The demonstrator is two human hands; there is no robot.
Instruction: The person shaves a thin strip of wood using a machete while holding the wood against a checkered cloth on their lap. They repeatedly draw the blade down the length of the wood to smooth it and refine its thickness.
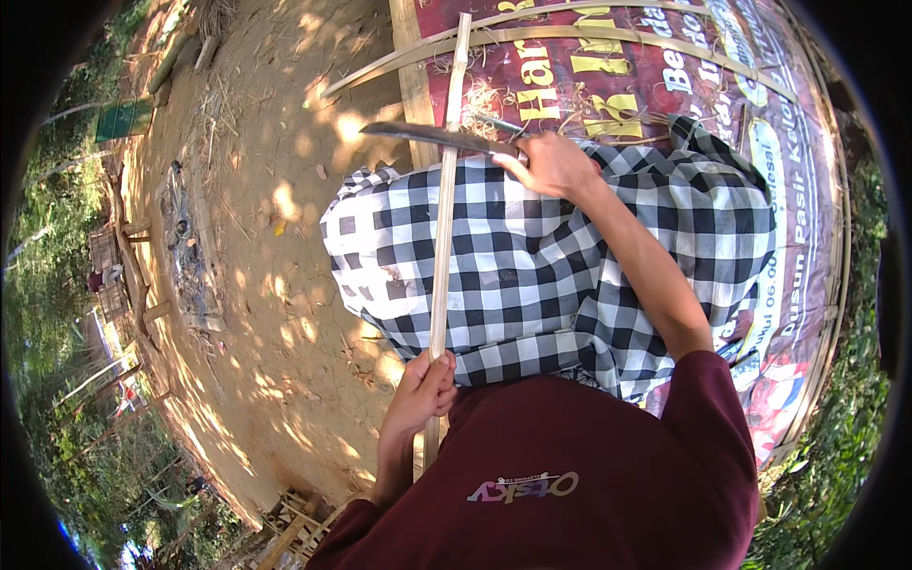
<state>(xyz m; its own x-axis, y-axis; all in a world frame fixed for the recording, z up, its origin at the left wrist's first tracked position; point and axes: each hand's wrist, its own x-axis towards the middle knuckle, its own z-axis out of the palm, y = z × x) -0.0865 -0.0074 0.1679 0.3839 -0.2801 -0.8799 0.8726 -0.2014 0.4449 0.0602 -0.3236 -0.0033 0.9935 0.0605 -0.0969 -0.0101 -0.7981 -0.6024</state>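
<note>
A long pale bamboo strip runs up and away from me over my lap. My left hand is closed round its near part, beside my shirt. In my right hand is the handle of a long knife, whose dark, slightly curved blade points left. That blade crosses the strip in its far part and appears to touch it. Under both lies a black-and-white checkered cloth, spread over my legs. My right fingers partly hide the handle.
Long thin bamboo strips lie curved across a dark red printed banner at the far side. Curled shavings are scattered there. A wooden edge borders the banner. Sun-dappled bare earth stretches to the left, with shrubs beyond.
</note>
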